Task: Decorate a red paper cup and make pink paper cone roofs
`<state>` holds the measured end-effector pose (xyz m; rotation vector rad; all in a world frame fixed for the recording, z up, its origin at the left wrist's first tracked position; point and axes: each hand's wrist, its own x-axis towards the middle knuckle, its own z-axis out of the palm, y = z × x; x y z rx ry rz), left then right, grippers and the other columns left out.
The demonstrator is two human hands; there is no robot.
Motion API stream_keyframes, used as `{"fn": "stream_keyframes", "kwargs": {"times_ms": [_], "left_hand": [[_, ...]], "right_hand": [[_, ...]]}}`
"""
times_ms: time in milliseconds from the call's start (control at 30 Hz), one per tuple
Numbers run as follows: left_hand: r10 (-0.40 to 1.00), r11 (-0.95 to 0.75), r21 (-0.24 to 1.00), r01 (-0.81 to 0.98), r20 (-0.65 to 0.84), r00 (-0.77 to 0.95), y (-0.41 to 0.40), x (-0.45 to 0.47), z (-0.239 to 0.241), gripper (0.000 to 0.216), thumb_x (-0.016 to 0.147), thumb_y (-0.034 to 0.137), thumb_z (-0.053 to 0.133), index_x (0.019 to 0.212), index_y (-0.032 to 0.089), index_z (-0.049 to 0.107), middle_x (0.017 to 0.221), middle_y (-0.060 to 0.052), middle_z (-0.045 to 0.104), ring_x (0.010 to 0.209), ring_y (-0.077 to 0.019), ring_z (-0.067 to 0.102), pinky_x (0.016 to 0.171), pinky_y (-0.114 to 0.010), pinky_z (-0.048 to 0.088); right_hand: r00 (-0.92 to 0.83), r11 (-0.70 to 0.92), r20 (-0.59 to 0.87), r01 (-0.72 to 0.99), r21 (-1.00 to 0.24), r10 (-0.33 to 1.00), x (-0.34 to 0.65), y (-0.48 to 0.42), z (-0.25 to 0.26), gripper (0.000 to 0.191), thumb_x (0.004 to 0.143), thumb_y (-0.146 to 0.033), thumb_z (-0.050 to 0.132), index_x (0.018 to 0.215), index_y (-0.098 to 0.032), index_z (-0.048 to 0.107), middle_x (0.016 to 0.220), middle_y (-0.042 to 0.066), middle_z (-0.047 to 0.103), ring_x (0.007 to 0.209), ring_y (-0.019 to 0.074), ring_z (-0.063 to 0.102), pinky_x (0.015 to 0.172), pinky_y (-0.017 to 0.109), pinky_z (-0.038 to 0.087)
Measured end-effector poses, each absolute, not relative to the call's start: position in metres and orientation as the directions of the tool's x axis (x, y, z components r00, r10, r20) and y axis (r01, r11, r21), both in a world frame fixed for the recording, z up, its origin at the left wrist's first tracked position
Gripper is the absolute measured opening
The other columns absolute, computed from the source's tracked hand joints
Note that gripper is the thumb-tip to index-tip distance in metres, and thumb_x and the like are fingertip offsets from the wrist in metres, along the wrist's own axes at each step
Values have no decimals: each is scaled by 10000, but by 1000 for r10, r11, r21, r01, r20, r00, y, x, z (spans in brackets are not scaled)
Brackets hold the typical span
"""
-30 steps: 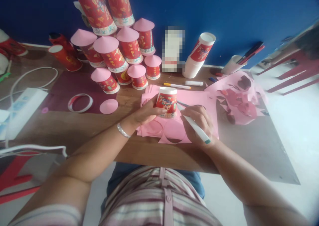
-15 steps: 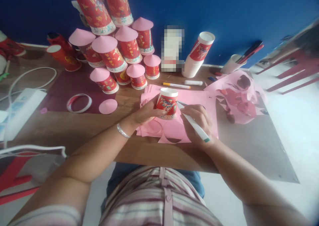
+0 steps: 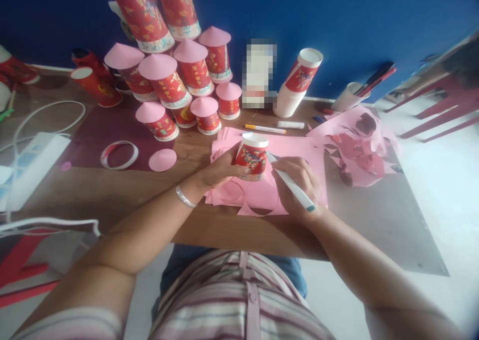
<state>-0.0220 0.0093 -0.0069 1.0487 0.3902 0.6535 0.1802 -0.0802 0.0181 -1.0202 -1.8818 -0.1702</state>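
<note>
My left hand [image 3: 222,169] is wrapped round a small paper cup [image 3: 251,159], its thumb across the front. The cup has a white rim, a red printed band with a colourful figure, and a pale patterned bottom edge. In my right hand [image 3: 297,177] is a white marker [image 3: 295,187] with a green end, slanting back over the hand. Its front end is close to the cup's right side; whether it touches I cannot tell. Beneath both hands lie pink paper sheets [image 3: 312,155] with circle outlines and a cut-out.
Red cups with pink cone tops, such as one red cup lantern [image 3: 164,83], stand stacked back left. Behind the sheets lie a yellow marker [image 3: 265,129] and a white marker [image 3: 291,125]. Stacked cups [image 3: 290,100], a pen holder [image 3: 346,97], pink scraps [image 3: 361,150] and a tape roll [image 3: 134,156] surround them.
The cup has shifted very slightly to the right and down in the view. Both hands keep their holds on the cup and the marker.
</note>
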Motion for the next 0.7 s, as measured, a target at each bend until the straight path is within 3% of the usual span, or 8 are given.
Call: {"fn": "stream_keyframes", "kwargs": {"times_ms": [700], "left_hand": [[681,324,890,-322,17,732,10,-20,-3,548,713,298,871,1199,179,646,1063,-118,749,1103,-312,708,908,-437,568]], "right_hand": [[-258,707,819,667,-233,513,178,-77,15,323,939,-79,618,1232,-209,583,958,68,736,821,211,721,704,367,582]]}}
